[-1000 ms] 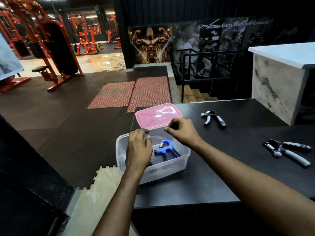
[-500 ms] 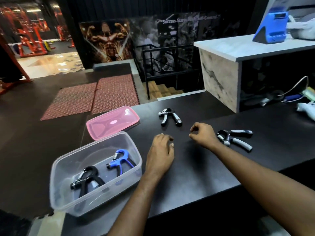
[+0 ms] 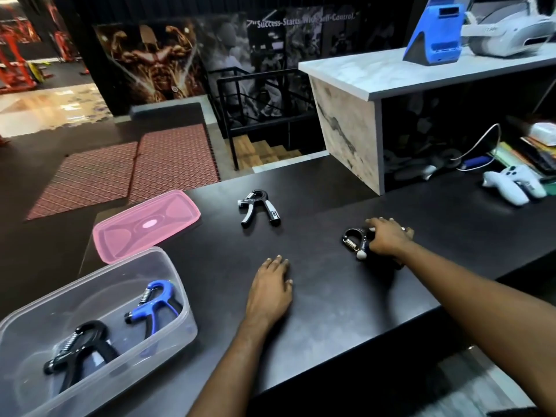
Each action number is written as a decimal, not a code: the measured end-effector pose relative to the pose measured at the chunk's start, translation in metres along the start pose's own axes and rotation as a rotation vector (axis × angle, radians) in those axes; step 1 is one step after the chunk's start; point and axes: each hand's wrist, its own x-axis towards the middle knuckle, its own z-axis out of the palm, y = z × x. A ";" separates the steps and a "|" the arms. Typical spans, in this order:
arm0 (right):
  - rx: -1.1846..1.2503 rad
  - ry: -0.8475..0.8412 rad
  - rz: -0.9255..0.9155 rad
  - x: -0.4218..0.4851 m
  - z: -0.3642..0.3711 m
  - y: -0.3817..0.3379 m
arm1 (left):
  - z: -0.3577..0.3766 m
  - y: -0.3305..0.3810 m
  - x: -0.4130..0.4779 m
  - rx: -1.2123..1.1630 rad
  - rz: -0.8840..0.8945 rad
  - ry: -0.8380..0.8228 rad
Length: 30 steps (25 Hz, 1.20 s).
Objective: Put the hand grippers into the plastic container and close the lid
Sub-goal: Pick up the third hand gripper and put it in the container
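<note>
Right hand [image 3: 388,237] covers grey hand gripper [image 3: 355,242]; left hand [image 3: 270,288] flat nearby.

1. I see a black countertop [image 3: 331,296] filling the foreground.
2. A pale marble-look raised counter [image 3: 376,76] stands at its far right.
3. On that counter sit a blue device [image 3: 436,34] and a white headset [image 3: 505,31].
4. White game controllers [image 3: 514,183] lie on the black surface, far right.
5. Two red patterned mats [image 3: 132,167] lie side by side on the dark floor beyond.
6. A black railing [image 3: 255,109] borders wooden stairs [image 3: 261,152].
7. A bodybuilder mural [image 3: 156,61] covers the back wall.
</note>
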 end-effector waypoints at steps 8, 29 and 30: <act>-0.150 -0.041 -0.072 -0.001 0.003 0.005 | 0.008 0.000 -0.006 0.052 -0.007 -0.003; 0.187 0.303 -0.407 -0.104 -0.035 -0.207 | -0.189 -0.057 -0.087 -0.096 -0.123 0.580; 0.198 0.302 -0.431 -0.112 -0.034 -0.223 | -0.197 -0.066 -0.097 -0.080 -0.139 0.605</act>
